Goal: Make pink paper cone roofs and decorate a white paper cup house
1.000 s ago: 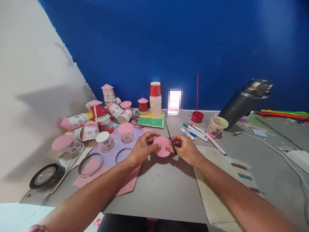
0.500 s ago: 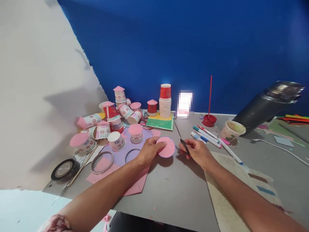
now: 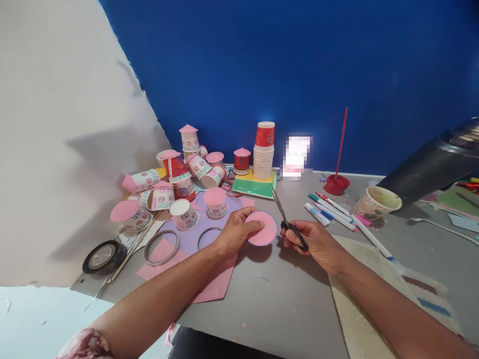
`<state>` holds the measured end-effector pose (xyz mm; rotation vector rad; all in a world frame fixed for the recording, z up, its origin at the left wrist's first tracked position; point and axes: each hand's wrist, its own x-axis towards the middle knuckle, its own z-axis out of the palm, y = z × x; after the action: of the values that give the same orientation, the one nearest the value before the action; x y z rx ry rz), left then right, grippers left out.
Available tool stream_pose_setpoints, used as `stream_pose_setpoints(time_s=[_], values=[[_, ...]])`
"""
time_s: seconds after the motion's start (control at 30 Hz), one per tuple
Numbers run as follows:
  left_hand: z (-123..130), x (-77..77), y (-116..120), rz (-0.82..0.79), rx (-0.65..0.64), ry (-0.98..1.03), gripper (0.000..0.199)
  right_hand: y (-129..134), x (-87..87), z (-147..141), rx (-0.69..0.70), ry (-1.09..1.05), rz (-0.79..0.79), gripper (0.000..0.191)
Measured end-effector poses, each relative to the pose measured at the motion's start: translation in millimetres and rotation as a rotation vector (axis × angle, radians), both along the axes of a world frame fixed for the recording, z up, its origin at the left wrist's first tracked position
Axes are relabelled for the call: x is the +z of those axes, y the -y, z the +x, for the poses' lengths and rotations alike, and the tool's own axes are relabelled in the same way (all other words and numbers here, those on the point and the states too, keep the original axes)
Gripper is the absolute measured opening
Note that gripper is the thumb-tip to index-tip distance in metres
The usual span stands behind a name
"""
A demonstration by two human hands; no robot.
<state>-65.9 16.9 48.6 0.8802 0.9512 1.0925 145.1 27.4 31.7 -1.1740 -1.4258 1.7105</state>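
Observation:
My left hand (image 3: 236, 230) pinches a pink paper circle (image 3: 266, 230) with a blue outline, its thumb on top near the left edge. To the right of the circle, my right hand (image 3: 312, 244) grips a pair of scissors (image 3: 288, 222) with black handles. Their blades point away from me and stand slightly apart, not touching the circle. Beneath and left of my left arm lie pink paper (image 3: 215, 281) and a lilac sheet (image 3: 194, 239). A roll of tape (image 3: 162, 248) rests on them.
Decorated paper cups (image 3: 183, 214), several with pink paper roofs, crowd the back left. A cup stack (image 3: 264, 159) stands on a green and yellow packet (image 3: 258, 188). Markers (image 3: 333, 212), a patterned cup (image 3: 377, 203), a black flask (image 3: 419, 159) and a cloth (image 3: 359, 284) occupy the right.
The scissors have turned in my right hand, so more of the blades and handles shows. My left hand keeps hold of the circle. The whole view has shifted slightly.

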Motion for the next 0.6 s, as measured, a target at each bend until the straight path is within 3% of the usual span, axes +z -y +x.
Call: stream_pose_setpoints(time_s=[0.23,0.6], values=[[-4.1,3.0,-2.2,0.019,0.043,0.069,0.021,6.3,4.1,-3.7,0.21,-0.037,0.032,0.06],[-1.7,17.0,1.7,0.028,0.131,0.058,0.019,9.5,2.5,-7.5,0.2,-0.004,-0.014,0.064]])
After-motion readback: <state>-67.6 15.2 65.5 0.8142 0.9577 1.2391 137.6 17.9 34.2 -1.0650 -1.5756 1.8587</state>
